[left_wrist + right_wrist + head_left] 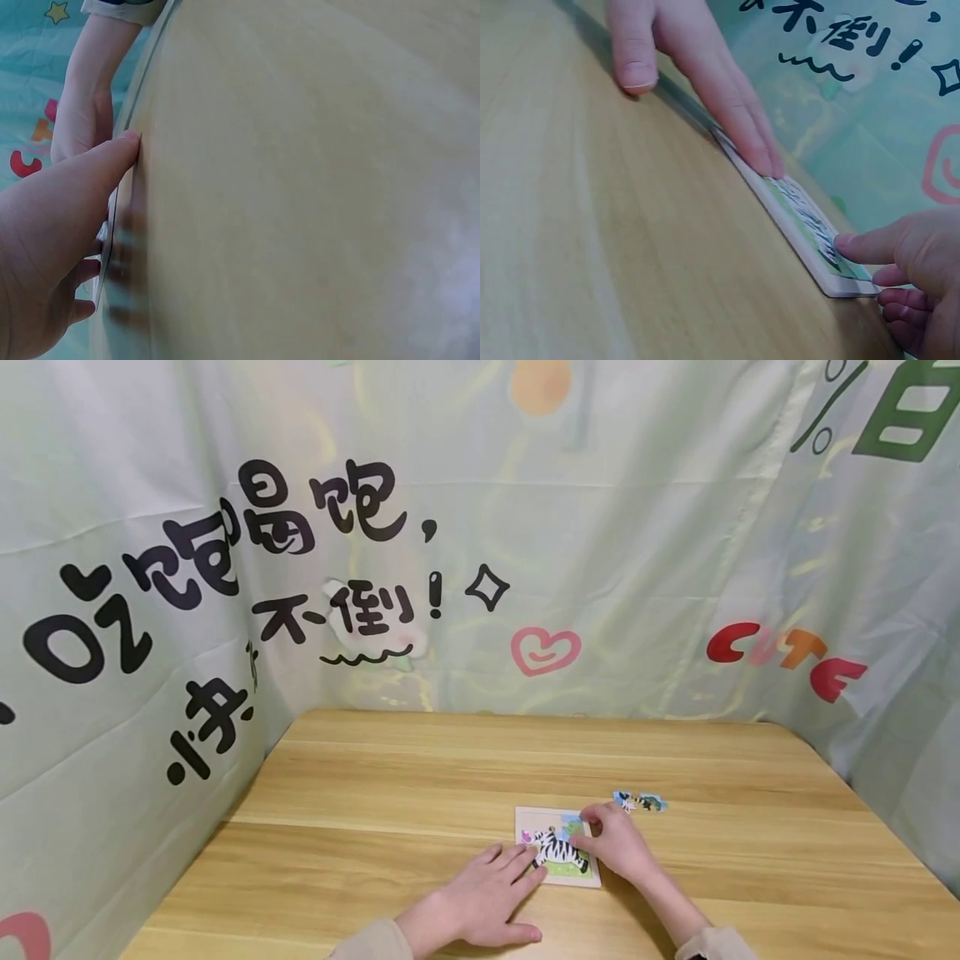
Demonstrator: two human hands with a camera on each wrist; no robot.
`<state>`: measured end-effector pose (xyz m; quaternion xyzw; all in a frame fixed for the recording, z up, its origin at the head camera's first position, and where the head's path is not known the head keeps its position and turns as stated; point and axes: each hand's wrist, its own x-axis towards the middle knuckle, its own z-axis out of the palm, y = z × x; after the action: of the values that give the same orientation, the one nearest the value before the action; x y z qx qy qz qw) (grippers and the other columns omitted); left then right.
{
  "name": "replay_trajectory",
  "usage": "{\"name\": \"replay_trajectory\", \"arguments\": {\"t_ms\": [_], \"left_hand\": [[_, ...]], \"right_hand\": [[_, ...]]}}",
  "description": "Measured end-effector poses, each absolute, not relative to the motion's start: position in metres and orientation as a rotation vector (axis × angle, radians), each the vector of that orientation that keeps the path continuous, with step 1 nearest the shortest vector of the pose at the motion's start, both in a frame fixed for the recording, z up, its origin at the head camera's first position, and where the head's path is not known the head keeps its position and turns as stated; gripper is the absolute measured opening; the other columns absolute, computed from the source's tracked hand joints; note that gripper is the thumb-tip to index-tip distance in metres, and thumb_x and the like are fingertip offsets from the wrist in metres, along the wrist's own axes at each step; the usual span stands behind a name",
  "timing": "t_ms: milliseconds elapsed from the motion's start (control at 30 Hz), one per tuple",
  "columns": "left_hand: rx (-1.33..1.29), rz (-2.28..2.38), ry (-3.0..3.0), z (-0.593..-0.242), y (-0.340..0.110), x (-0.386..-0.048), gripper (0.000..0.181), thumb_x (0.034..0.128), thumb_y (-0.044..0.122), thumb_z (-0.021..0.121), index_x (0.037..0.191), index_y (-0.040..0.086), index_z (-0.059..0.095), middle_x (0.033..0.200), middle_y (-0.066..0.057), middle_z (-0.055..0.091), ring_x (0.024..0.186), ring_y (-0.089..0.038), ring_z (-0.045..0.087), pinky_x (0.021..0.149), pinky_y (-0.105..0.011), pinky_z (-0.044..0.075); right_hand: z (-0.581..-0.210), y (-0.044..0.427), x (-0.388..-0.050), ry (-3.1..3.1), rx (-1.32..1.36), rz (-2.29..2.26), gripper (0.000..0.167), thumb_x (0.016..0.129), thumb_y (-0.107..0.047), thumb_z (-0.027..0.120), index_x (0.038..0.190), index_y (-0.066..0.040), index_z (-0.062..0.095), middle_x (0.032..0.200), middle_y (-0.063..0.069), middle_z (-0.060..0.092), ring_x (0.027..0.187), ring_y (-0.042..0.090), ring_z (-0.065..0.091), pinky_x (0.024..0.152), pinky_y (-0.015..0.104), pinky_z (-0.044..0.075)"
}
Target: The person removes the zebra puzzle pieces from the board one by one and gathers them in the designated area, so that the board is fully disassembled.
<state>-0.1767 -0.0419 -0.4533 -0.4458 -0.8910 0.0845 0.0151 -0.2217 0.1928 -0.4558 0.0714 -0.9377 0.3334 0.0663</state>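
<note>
A zebra puzzle in a pale frame (564,883) lies flat on the wooden table. My left hand (491,893) lies spread with its fingertips on the puzzle's left side; in the right wrist view those fingers (739,124) rest on its far end. At the puzzle's upper right is my right hand (618,843), thumb and fingers bent at the green and blue part. Its thumb (870,246) touches the picture in the right wrist view. Whether a piece is between these fingers cannot be told. A bare beige patch shows at the picture's upper left.
Loose puzzle pieces (651,802) lie on the table (420,760) just beyond my right hand. Printed fabric (465,527) with letters and a pink heart hangs behind the table and along its sides.
</note>
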Motion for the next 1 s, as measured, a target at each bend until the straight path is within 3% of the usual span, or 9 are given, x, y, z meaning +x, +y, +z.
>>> {"name": "replay_trajectory", "arguments": {"t_ms": [500, 667, 1000], "left_hand": [[-1.39, 0.244, -2.779, -0.451, -0.042, -0.175, 0.077, 0.0891, 0.068, 0.022, 0.147, 0.017, 0.028, 0.152, -0.007, 0.022, 0.138, -0.02, 0.021, 0.108, -0.037, 0.027], [-1.389, 0.229, -2.794, -0.45, -0.041, -0.174, 0.077, 0.0887, 0.068, 0.024, 0.146, 0.017, 0.029, 0.152, -0.007, 0.022, 0.138, -0.02, 0.021, 0.108, -0.037, 0.026], [-1.39, 0.227, -2.788, -0.45, -0.04, -0.175, 0.077, 0.0886, 0.068, 0.026, 0.146, 0.017, 0.029, 0.152, -0.008, 0.023, 0.138, -0.021, 0.022, 0.108, -0.037, 0.026]], "right_hand": [[-0.453, 0.182, -0.215, -2.849, 0.213, 0.849, 0.046, 0.071, -0.017, 0.078, 0.105, 0.009, 0.064, 0.097, 0.015, 0.054, 0.089, 0.028, 0.051, 0.078, 0.045, 0.046], [-0.449, 0.182, -0.219, -2.865, 0.199, 0.899, 0.044, 0.069, -0.013, 0.079, 0.102, 0.011, 0.062, 0.092, 0.015, 0.054, 0.082, 0.026, 0.052, 0.077, 0.046, 0.047], [-0.448, 0.18, -0.225, -2.837, 0.112, 1.039, 0.03, 0.07, -0.004, 0.077, 0.091, 0.007, 0.058, 0.082, 0.009, 0.053, 0.076, 0.021, 0.05, 0.069, 0.037, 0.046]]}}
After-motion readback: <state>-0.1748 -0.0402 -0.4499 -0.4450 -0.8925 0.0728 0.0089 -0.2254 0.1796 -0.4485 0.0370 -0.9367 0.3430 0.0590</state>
